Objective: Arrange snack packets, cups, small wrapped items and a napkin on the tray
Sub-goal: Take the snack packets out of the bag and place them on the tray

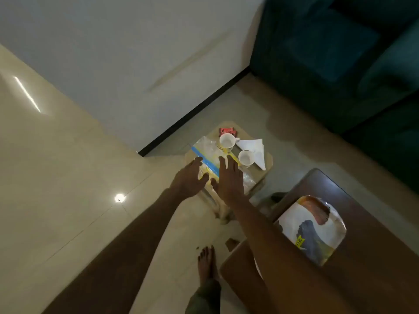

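A low beige stool [268, 160] carries clear snack packets with a blue and yellow strip [207, 147], two white cups [226, 140] [246, 157], a folded white napkin [255, 147] and a small red wrapped item [227, 131]. My left hand [189, 177] and my right hand [227, 177] reach out side by side over the packets, fingers spread, holding nothing. A tray with a printed picture [311, 230] lies on the dark wooden table [374, 245] at the right, apart from the stool.
A dark teal sofa [340, 53] fills the upper right. A white wall with a black skirting [192, 109] runs behind the stool. My bare foot [206, 261] stands on the glossy tiled floor beside the table's corner.
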